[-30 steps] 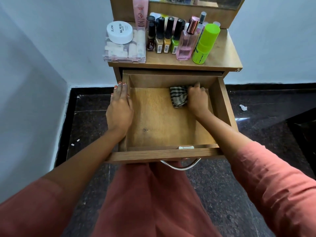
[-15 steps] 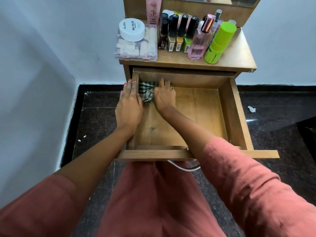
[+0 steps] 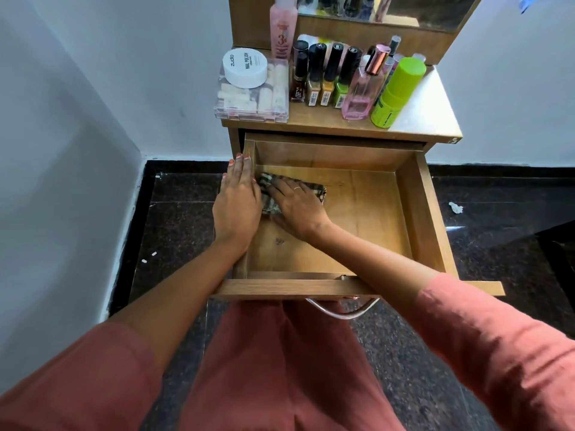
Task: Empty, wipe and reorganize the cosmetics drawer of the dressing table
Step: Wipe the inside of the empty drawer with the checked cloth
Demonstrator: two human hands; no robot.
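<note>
The wooden drawer point(image 3: 429, 213) of the dressing table is pulled out and holds only a checked cloth point(image 3: 269, 200) near its back left corner. My right hand point(image 3: 298, 206) lies flat on the cloth with straight fingers, pressing it onto the drawer floor. My left hand point(image 3: 238, 202) rests flat along the drawer's left wall, fingers straight and pointing to the back. On the table top point(image 3: 420, 119) stand several nail polish bottles point(image 3: 323, 79), a pink perfume bottle point(image 3: 362, 88), a green bottle point(image 3: 396, 94), a tall pink bottle point(image 3: 282, 26) and a clear box point(image 3: 252, 101) with a white jar point(image 3: 245, 67) on it.
A mirror point(image 3: 389, 7) rises behind the bottles. A metal handle point(image 3: 342, 312) hangs under the drawer front, above my lap. Dark stone floor lies on both sides, with a scrap of paper point(image 3: 455, 207) at the right. White walls close in at the left and back.
My right hand has swept the cloth from the drawer's back right to its back left, then drawn it a little toward me. My left hand stays on the left wall.
</note>
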